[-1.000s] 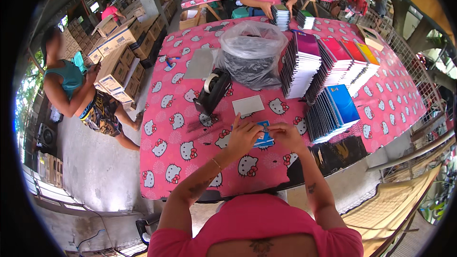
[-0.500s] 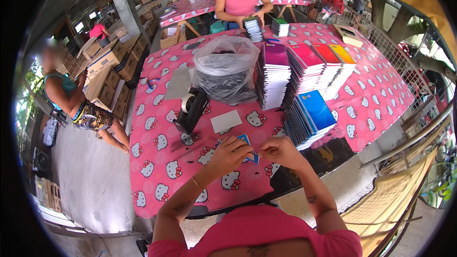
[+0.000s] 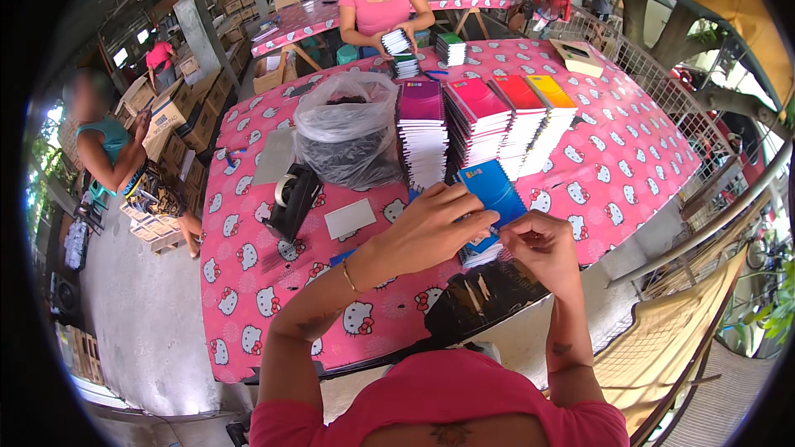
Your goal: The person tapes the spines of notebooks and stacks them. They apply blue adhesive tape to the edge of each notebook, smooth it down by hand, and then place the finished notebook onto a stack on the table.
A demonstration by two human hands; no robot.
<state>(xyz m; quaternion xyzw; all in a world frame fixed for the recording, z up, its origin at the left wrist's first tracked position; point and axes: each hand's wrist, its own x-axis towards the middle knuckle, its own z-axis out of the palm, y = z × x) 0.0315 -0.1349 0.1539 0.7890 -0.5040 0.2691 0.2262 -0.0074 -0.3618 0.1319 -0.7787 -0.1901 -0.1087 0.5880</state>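
Over the near end of a stack of blue spiral notebooks (image 3: pixel 490 186), my two hands meet with fingers pinched close together. My left hand (image 3: pixel 443 219) reaches across the top notebook, hiding part of its cover. To its right, my right hand (image 3: pixel 542 247) is pinched at the notebook's near right part. A tiny pale bit shows between the fingertips, too small to name. Partly behind my left wrist lies a flat blue piece (image 3: pixel 341 257) on the table. A white card (image 3: pixel 349 218) and a black tape dispenser (image 3: pixel 295 201) are farther left.
Beyond the blue stack stand notebook stacks in purple (image 3: pixel 422 149), magenta (image 3: pixel 479 103), red (image 3: pixel 520 95) and yellow (image 3: pixel 553 93). A clear plastic bag (image 3: pixel 348 128) holds dark contents. Across the pink patterned table (image 3: pixel 248 314), a person (image 3: pixel 379 4) handles small notebooks beside a green-topped stack (image 3: pixel 450 48).
Both hands have moved right and away from me, from the blue piece on the table to the top blue notebook. The person opposite has tilted and separated the notebooks in hand.
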